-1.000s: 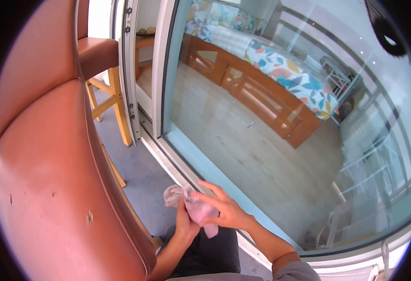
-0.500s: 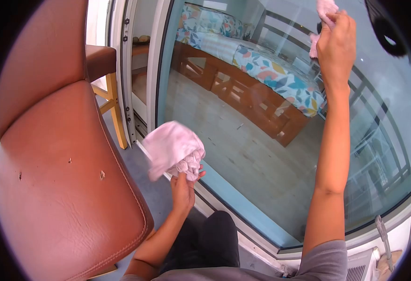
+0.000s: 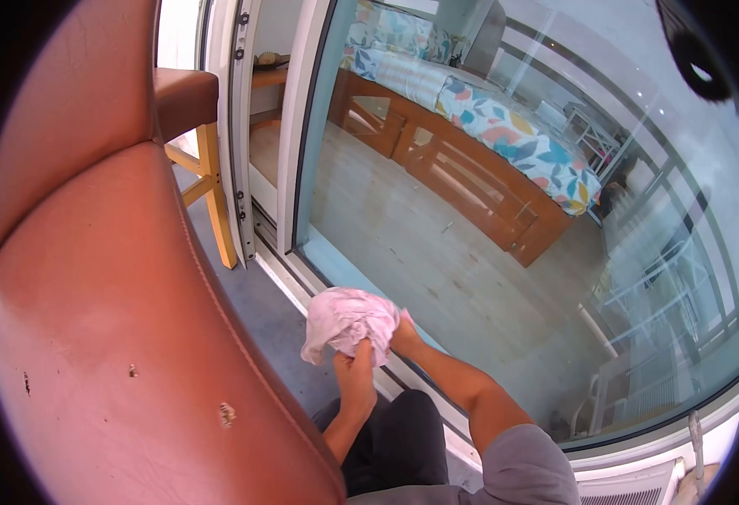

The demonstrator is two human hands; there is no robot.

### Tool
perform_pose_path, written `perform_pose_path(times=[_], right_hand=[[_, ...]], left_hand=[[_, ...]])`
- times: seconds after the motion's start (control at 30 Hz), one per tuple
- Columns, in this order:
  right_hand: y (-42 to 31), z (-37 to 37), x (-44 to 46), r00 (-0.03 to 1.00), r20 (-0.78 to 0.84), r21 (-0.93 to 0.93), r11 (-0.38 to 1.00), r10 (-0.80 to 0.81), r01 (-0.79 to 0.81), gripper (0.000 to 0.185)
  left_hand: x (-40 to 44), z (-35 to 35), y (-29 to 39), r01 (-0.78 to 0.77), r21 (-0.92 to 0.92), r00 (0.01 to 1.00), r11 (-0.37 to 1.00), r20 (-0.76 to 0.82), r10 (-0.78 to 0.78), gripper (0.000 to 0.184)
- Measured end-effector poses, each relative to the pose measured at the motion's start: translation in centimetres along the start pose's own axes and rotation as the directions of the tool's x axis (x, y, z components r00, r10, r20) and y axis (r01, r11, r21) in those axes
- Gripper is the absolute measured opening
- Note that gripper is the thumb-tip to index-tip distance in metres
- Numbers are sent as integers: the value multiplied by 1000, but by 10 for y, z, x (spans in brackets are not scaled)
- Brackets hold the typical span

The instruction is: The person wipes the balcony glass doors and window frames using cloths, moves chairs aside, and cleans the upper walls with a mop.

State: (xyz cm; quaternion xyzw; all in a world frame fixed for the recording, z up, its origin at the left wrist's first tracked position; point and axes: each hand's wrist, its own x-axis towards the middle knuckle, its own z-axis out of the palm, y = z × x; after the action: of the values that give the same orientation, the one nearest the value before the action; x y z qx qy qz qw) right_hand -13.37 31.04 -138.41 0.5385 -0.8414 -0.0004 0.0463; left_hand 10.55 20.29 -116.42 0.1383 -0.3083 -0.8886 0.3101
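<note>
From my remote view: white-framed clear glass door [image 3: 470, 295]; before its lower edge, a crumpled pale-pink fabric cloth [image 3: 342, 316]. I judge it light, limp, unbreakable, best held by a gathered fold. Left bare hand [image 3: 356, 372] pinches its underside; right bare hand [image 3: 404, 337] meets its right edge, fingers hidden: I cannot tell its grip.

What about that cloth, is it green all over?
No, the cloth held in the left hand is pale pink.
</note>
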Motion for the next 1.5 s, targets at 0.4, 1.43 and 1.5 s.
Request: perform_pose_path(times=[0.4,1.43,1.5], right_hand=[[6,-521,157,644,-562,-817,468,-518,-337,38],[36,-677,279,435,-819,-562,675,-374,-478,51],[29,-656,296,419,-827,-554,674,-375,-490,51]], left_hand=[[-3,3,4,24,91,995,996,90,-33,23],[-5,13,-1,-91,146,996,985,2,92,32],[-5,11,-3,-115,141,993,983,-4,116,33]])
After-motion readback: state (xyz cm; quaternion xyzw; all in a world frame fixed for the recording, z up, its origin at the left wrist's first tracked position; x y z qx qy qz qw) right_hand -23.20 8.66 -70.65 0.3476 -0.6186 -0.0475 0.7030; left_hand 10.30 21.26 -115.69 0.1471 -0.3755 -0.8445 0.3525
